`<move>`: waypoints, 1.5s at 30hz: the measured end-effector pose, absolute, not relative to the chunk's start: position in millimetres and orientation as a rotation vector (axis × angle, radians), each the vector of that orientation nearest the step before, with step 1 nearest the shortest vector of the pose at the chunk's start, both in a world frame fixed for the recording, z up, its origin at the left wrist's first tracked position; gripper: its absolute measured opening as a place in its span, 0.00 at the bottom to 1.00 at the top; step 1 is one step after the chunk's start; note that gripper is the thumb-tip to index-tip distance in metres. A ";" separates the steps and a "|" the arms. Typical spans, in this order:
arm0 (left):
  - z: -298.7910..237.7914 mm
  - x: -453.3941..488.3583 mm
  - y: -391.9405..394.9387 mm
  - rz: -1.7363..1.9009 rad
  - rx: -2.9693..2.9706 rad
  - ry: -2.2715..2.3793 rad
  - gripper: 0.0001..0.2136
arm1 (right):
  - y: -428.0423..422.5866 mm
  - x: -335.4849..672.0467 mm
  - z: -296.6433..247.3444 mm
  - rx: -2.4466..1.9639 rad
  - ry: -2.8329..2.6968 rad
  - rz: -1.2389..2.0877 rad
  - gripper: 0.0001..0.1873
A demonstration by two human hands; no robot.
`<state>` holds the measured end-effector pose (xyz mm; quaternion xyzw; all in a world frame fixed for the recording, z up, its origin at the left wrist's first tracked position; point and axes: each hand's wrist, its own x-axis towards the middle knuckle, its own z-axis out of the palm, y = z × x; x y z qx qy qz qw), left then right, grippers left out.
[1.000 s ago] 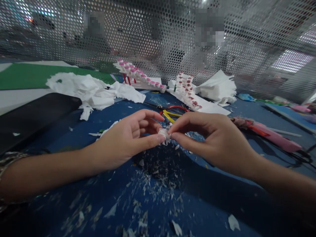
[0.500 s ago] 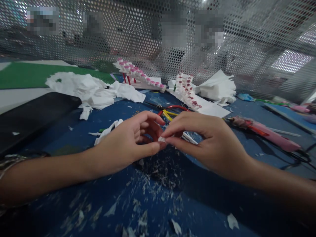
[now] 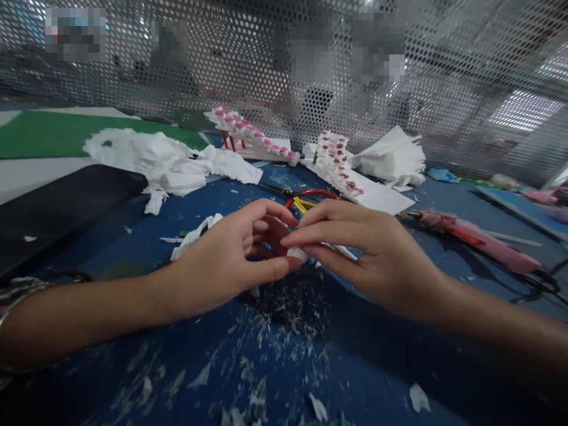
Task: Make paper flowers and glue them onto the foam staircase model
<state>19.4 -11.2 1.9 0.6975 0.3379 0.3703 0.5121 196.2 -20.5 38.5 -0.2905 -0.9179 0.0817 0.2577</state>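
A small white crumpled piece (image 3: 297, 254), perhaps paper or tissue, sits between the fingertips of both hands. My left hand (image 3: 242, 257) pinches it with thumb and fingers from the left, its fingers curled around a hollow. My right hand (image 3: 370, 245) grips it from the other side, thumb below and fingers above. What the piece exactly is stays too small to tell. Just behind the fingers lie red handles (image 3: 317, 193) and yellow handles (image 3: 303, 205) of tools, partly hidden by my right hand. A white scrap (image 3: 195, 238) lies behind my left wrist.
A black flat object (image 3: 71, 207) lies left, crumpled white tissue (image 3: 151, 160) behind it. Rows of white pieces with pink centres (image 3: 248, 131) and dark red centres (image 3: 339, 163) stand at the back. A pink corded tool (image 3: 483, 239) rests right. Scraps litter the blue table (image 3: 355, 367).
My right fingers have shifted slightly left over the white piece, and more of it shows between the fingertips. My left hand has hardly moved.
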 end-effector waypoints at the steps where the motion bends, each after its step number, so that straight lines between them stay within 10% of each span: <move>1: 1.5 19.3 -11.0 0.897 1.667 0.808 0.13 | -19.8 196.8 39.2 -0.788 -2.497 0.214 0.09; 45: 3.9 17.3 -4.8 1.008 1.539 0.754 0.09 | -23.0 211.7 53.9 -0.907 -2.683 0.312 0.07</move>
